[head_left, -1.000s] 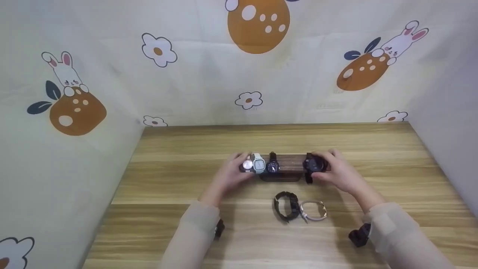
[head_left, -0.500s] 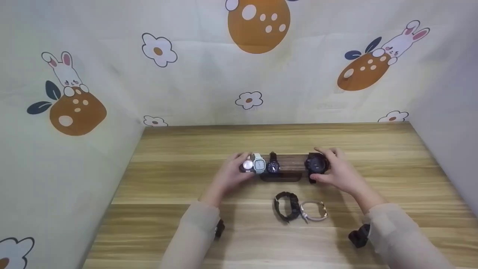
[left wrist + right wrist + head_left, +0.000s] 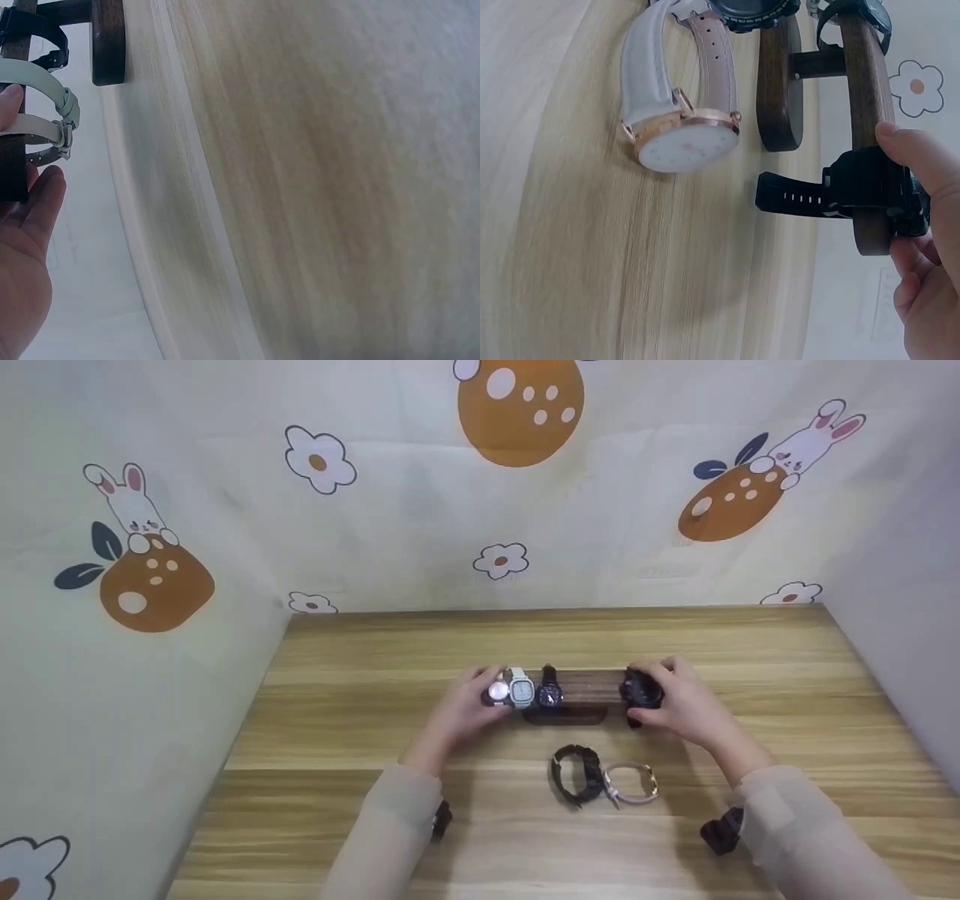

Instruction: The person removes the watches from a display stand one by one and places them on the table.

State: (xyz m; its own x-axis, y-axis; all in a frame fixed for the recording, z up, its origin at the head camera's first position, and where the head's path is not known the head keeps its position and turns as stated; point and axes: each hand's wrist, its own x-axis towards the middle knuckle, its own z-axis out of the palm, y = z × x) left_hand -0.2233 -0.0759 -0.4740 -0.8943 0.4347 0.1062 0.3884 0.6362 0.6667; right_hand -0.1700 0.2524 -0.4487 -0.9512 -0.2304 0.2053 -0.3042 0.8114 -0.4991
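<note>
A dark wooden watch stand (image 3: 589,688) stands on the table, its raised bar running left to right. My left hand (image 3: 465,709) holds the bar's left end, beside a small round-faced watch (image 3: 498,690) and a pale green square watch (image 3: 521,691). A small black watch (image 3: 550,695) sits further along. At the bar's right end my right hand (image 3: 694,706) grips a chunky black watch (image 3: 862,180), thumb on the near side and fingers behind. This watch lies around the bar with its strap end (image 3: 787,195) sticking out loose.
In front of the stand lie another chunky black watch (image 3: 589,772) and a watch with a pale strap (image 3: 611,793), both on their sides and close together. Beyond the wooden table (image 3: 360,645) rises a wall covering (image 3: 405,510) printed with rabbits and flowers.
The chunky black watch has slid right along the bar to its end, with my right hand on it. My left hand and the stand have stayed in place.
</note>
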